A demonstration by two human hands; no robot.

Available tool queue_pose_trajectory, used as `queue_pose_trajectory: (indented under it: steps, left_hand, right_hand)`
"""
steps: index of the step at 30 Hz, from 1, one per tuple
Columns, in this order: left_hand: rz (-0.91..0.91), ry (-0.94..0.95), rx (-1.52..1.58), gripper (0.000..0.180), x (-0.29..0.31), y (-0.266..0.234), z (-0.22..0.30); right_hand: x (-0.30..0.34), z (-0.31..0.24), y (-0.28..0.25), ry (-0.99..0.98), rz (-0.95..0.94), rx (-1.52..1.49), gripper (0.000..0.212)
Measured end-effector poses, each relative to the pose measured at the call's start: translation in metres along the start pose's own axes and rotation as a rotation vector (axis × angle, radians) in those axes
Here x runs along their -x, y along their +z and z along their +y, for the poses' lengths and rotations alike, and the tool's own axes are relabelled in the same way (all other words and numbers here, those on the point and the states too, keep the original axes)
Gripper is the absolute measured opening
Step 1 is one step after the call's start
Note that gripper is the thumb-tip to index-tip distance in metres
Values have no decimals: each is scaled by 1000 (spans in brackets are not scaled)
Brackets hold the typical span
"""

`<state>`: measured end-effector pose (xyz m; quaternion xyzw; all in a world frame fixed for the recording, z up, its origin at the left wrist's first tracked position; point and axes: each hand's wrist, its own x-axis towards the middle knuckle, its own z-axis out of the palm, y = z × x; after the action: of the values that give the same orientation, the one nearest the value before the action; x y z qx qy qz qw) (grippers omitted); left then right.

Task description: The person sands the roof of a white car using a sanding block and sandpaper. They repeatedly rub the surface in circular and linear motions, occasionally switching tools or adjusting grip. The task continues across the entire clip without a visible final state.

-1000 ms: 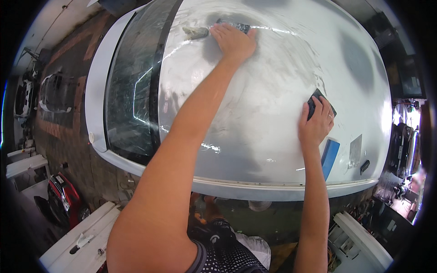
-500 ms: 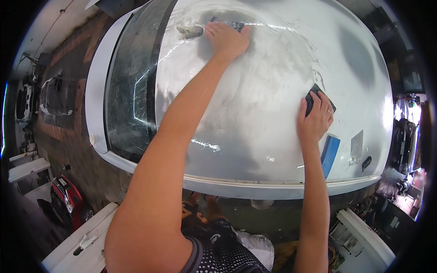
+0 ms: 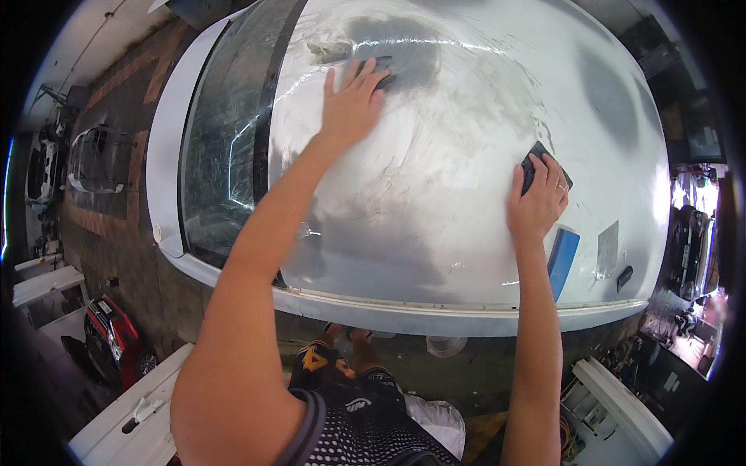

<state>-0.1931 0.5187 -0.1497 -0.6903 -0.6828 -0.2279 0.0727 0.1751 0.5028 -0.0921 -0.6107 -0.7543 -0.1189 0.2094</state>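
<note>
My left hand [image 3: 352,109] presses a piece of black sandpaper [image 3: 382,65] against the wet white car roof [image 3: 466,140], its fingers somewhat spread and partly hiding the sheet. On the right side of the roof, my right hand [image 3: 538,200] curls its fingers over a black pad [image 3: 535,165]. A crumpled, dirty cloth [image 3: 329,51] lies just beyond my left hand. Dull grey patches and smeared wet streaks mark the roof between the two hands. Below my right hand lies a long blue block [image 3: 562,262], close to my wrist.
A thin grey rectangular sheet [image 3: 608,250] and a small black object [image 3: 625,277] lie near the roof's right front corner. Dark glass [image 3: 221,147] borders the roof at left. White benches [image 3: 128,412] stand near me; a red car [image 3: 113,334] is at lower left.
My left hand has slid the sandpaper left and toward me, uncovering the dark grey wet patch where it was. My right hand stays on the black pad in nearly the same place.
</note>
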Motion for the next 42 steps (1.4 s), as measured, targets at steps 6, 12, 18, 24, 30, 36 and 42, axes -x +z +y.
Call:
queue_pose_trajectory:
  steps: [6,12,18,24,30,36,42]
  left_hand:
    - [-70,-5,160,46,13,-19,-39]
    - [-36,-25,30,55,-14,-2,-13]
    - [-4,-16,85,61,-24,15,-39]
    - [23,-8,138,62,-8,25,-46]
    - [-5,-18,135,67,-35,11,-51]
    - [39,-12,167,69,-7,6,-34]
    - [-57,-9,92,66,-40,-2,-49]
  right_hand:
    - [0,-7,4,-9,-5,-14,36]
    - [0,-3,3,-13,-2,-2,36]
    - [0,-3,3,-34,19,8,35]
    - [2,0,3,-35,24,34,34]
    - [-3,-9,3,-36,12,-11,34]
    - [0,0,1,-45,29,56,35]
    - [-1,-9,5,-58,14,5,35]
